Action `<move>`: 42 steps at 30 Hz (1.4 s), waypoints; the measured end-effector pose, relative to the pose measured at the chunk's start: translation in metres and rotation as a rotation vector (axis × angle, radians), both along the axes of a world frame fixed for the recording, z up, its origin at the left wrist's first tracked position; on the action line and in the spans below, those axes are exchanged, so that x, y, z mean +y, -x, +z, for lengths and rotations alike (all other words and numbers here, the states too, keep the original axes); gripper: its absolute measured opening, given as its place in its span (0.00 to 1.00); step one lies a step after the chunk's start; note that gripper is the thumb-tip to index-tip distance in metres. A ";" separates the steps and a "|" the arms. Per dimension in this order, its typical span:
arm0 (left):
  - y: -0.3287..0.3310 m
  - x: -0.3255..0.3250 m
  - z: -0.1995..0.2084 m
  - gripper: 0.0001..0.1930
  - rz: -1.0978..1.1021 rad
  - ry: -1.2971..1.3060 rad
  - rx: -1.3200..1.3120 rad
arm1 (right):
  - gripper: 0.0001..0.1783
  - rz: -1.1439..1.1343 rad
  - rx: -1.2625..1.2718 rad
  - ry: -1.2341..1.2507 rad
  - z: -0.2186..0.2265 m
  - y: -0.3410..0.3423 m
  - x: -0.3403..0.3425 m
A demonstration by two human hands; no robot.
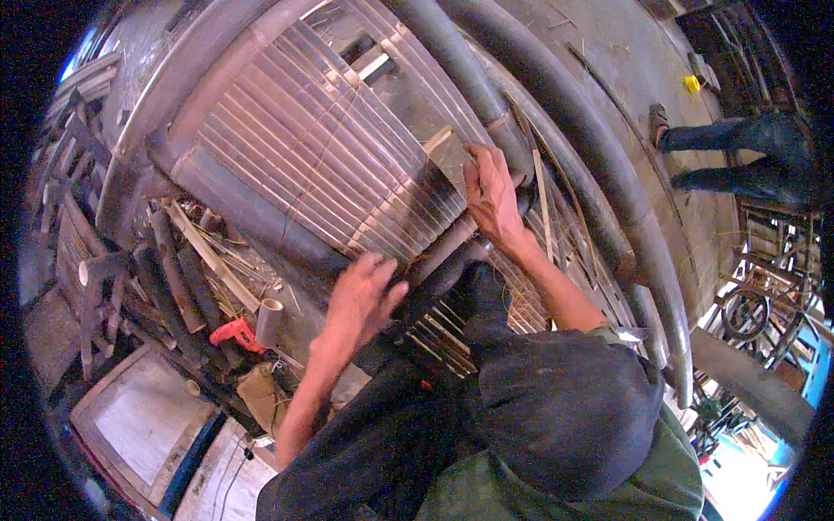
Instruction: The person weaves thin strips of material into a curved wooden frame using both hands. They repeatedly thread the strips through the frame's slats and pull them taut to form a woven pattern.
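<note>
Slat panel (pixel 321 148) long axis upper-left to lower-right; left hand (pixel 360 300), right hand (pixel 491 200) flat, grip open.

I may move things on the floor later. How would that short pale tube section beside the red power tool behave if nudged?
The short pale tube section looks round and hollow, so probably light and apt to roll. The scraps and red power tool beside it might stop it quickly.
</note>
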State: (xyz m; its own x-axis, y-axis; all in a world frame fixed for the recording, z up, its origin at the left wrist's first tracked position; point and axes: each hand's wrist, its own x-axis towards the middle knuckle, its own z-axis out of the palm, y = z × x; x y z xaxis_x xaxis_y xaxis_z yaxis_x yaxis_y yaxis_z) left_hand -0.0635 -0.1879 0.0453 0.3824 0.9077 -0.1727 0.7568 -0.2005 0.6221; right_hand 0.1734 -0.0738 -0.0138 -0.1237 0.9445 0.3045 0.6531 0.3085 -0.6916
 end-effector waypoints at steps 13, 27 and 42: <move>-0.041 0.217 -0.030 0.11 -0.387 -0.831 0.135 | 0.19 -0.024 0.071 0.076 -0.040 0.017 -0.004; -0.038 0.212 -0.037 0.09 -0.506 -0.598 0.416 | 0.18 0.006 0.144 0.427 -0.025 0.034 -0.027; -0.042 0.201 -0.024 0.16 -0.470 -0.604 0.394 | 0.17 0.136 0.410 0.723 0.117 -0.094 -0.055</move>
State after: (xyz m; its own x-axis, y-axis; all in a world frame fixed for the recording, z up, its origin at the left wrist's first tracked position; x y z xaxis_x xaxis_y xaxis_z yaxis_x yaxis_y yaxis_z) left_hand -0.0215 0.0128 0.0211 0.7551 0.6494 0.0896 0.6507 -0.7591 0.0176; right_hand 0.2676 -0.1290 0.1034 -0.2616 0.9092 -0.3240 0.2963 -0.2438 -0.9235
